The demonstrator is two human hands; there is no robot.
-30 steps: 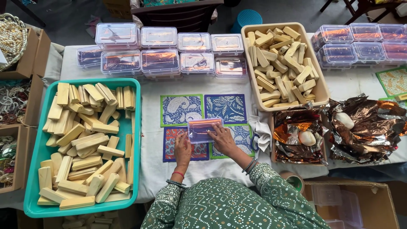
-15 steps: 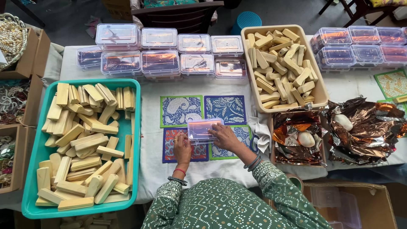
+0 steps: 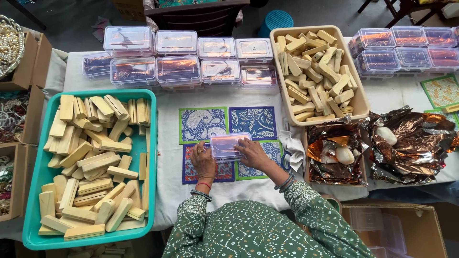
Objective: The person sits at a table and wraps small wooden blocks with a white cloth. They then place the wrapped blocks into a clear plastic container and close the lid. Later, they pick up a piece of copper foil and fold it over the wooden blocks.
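A small clear plastic box (image 3: 228, 145) rests on patterned square mats (image 3: 226, 141) in the middle of the white table. My left hand (image 3: 204, 160) holds its left side and my right hand (image 3: 252, 154) grips its right side. Both wrists wear bangles, and green patterned sleeves cover my arms. The box's lid is on; what is inside cannot be made out.
A teal tray (image 3: 30, 205) of pale wooden blocks lies at left, and a beige tray (image 3: 359, 95) of similar blocks at upper right. Stacked clear lidded boxes (image 3: 181, 57) line the far edge. Crumpled copper foil (image 3: 411, 143) with white pieces lies at right. Cardboard boxes stand at both sides.
The clear box has shifted slightly left between my hands; my left hand has closed in on its left side. The rest is unchanged.
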